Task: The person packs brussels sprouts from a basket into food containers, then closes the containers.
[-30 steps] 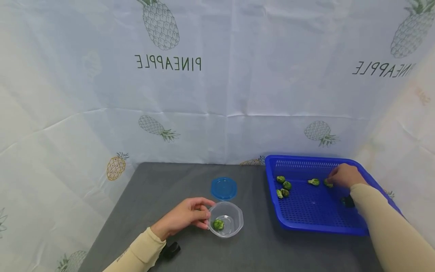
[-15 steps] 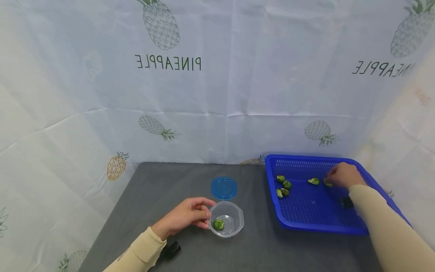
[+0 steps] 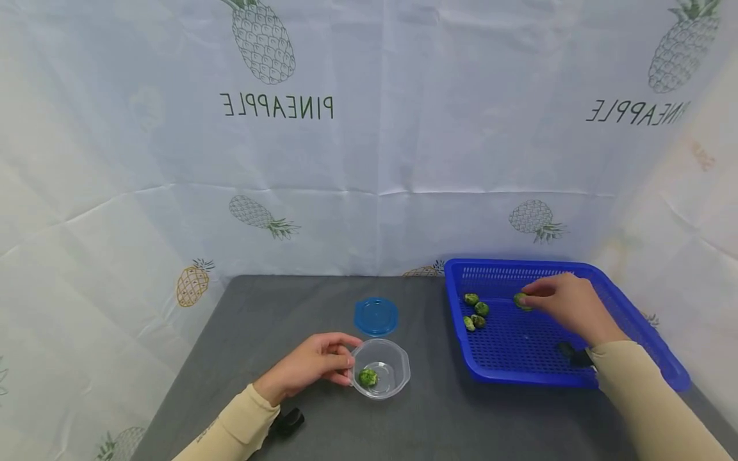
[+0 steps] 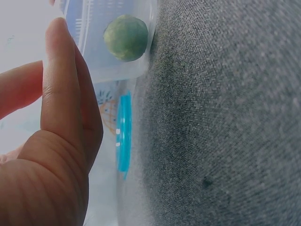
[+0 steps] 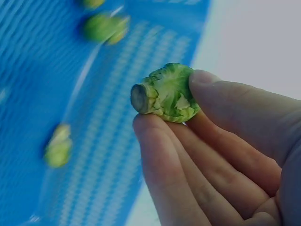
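Observation:
My right hand (image 3: 567, 304) pinches a Brussels sprout (image 5: 171, 92) between thumb and fingers, above the blue basket (image 3: 533, 378). Its cut stem end faces left in the right wrist view. On the grey table, my left hand (image 3: 314, 362) holds the rim of a small clear plastic container (image 3: 398, 378) between thumb and fingers. One Brussels sprout (image 3: 368, 377) lies inside that container, at its left side. Several more Brussels sprouts (image 3: 481, 309) rest in the basket's left part. Another sprout (image 5: 59, 146) lies apart from them in the right wrist view.
A round blue lid (image 3: 376, 316) lies flat on the table (image 3: 288, 307) just behind the container. The basket stands at the right, its raised wall facing the container. A white pineapple-print curtain (image 3: 357, 153) hangs behind the table and along both sides.
My right hand has picked up a Brussels sprout from the basket's right part and carried it up and to the left. The left hand stays on the container. The head view has shifted slightly.

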A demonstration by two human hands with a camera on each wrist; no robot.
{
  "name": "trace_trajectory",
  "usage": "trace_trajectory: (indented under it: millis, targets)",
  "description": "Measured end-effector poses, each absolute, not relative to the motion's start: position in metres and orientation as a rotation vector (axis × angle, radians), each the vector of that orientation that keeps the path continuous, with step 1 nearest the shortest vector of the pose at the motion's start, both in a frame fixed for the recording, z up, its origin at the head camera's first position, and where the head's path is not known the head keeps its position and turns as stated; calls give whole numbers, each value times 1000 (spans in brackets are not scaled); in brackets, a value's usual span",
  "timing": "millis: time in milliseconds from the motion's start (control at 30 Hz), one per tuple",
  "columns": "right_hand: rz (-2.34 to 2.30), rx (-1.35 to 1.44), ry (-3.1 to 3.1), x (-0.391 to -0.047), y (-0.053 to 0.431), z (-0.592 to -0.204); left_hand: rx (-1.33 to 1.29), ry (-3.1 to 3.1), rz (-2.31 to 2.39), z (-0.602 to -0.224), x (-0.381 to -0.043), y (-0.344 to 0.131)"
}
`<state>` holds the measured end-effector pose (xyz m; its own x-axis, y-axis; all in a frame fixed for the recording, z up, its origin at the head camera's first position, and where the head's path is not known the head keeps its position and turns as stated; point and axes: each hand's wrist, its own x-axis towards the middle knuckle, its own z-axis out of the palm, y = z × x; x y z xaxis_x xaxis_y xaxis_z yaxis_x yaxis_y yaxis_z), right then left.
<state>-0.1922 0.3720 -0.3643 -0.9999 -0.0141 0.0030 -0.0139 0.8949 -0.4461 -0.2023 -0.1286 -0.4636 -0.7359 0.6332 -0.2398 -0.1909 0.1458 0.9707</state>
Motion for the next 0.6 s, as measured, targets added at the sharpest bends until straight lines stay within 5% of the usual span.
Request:
trace_trajectory:
  millis: [600]
  targets:
    - [-1086, -229, 2985, -179, 224, -354, 437, 1794, 1667, -464, -202, -129]
